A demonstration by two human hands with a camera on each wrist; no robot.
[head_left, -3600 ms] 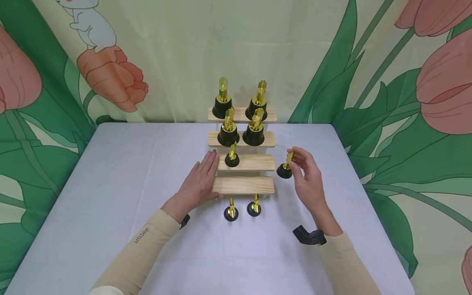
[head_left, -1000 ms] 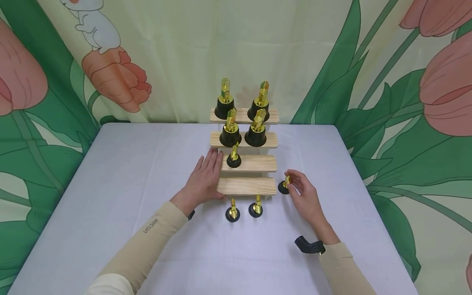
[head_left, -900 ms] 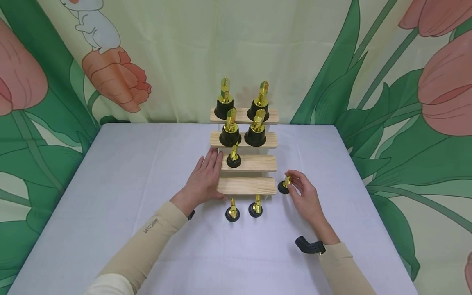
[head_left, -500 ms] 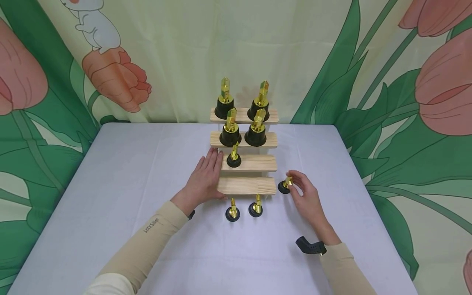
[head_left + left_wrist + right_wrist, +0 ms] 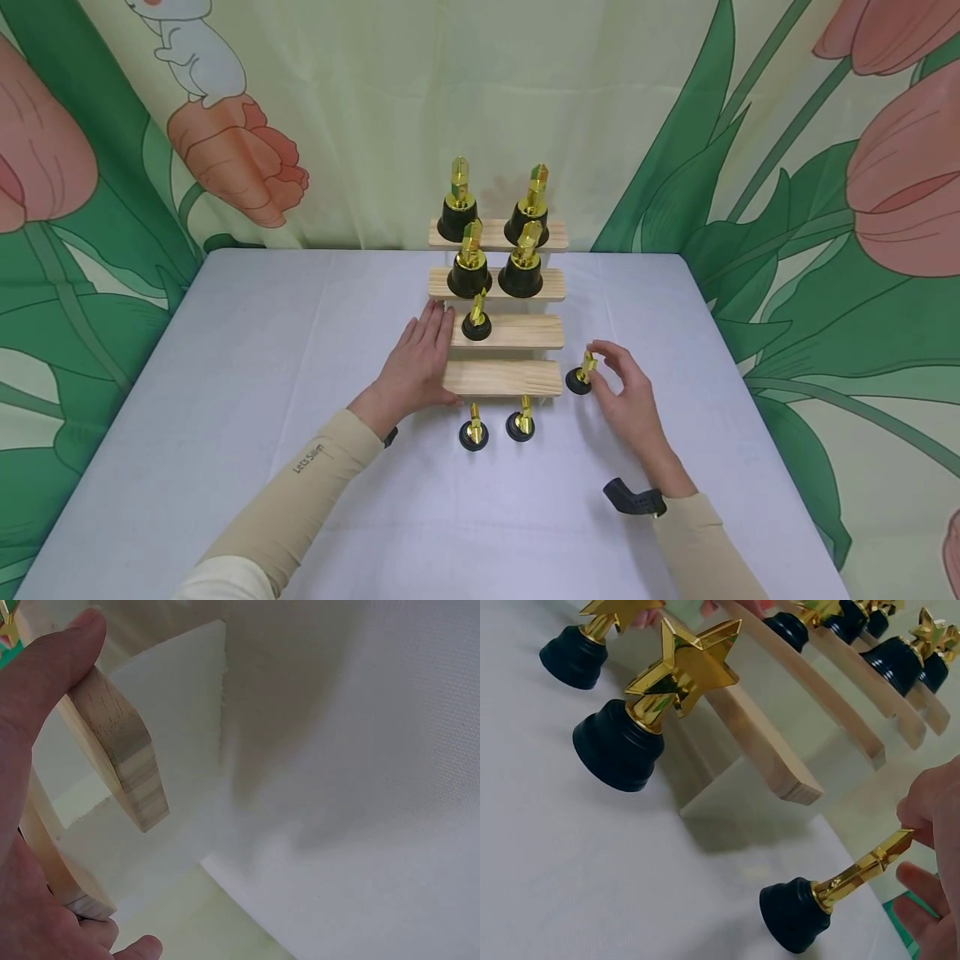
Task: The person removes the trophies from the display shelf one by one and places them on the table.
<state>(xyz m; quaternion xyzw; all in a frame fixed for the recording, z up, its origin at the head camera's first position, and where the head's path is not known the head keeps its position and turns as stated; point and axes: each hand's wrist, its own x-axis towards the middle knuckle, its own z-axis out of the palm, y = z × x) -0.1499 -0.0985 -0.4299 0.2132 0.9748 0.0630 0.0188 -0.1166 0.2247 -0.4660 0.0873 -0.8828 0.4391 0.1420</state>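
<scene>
My right hand [image 5: 628, 400] pinches the gold star top of a small star trophy [image 5: 581, 379] beside the right end of the stepped wooden stand [image 5: 498, 379]. In the right wrist view this trophy's black base [image 5: 795, 915] is at the white cloth, its star seen edge-on by the thumb. My left hand [image 5: 412, 367] rests along the stand's left ends, fingers straight; in the left wrist view the thumb [image 5: 71, 649] lies over a plank end [image 5: 135, 765]. Two small star trophies, left [image 5: 473, 433] and right [image 5: 521, 424], stand in front of the lowest plank.
Another small trophy [image 5: 476, 323] stands on the left of the second plank from the front. Several larger trophies [image 5: 520, 275] fill the two rear planks. A white cloth [image 5: 300, 333] covers the table, and a printed curtain [image 5: 360, 125] hangs behind it.
Since the oldest frame, my right hand has brought its trophy down and nearer the table's front, beside the lowest plank. Lately its fingers rose slightly on the star. The left hand stays at the stand.
</scene>
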